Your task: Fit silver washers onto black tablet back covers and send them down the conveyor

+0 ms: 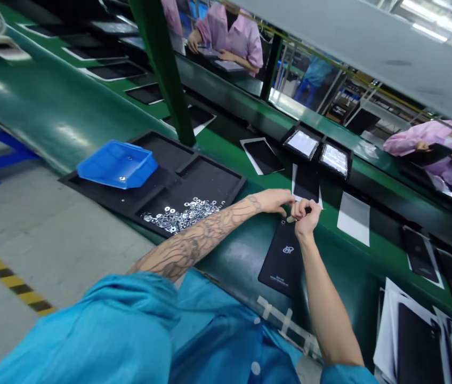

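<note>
My left hand (276, 201) reaches over the upper end of a black tablet back cover (282, 258), its fingers stretched out and its thumb a little apart. Its fingertips come up against my right hand (306, 216), which is closed, fingers curled round something small and dark that I cannot make out. The cover lies on the green bench with a pale logo and small print facing up. Its top edge is partly hidden by my hands. Left of it, small shiny metal rings (188, 215) lie heaped in a compartment of a black tray (214, 176).
A blue bin (116, 165) with a few rings sits on the tray. Black panels on white sheets (264, 154) line the green conveyor behind. Two black boxes of silvery packets (333, 159) stand beyond. Stacked covers (418, 341) are at right. People in pink (229, 37) work across the line.
</note>
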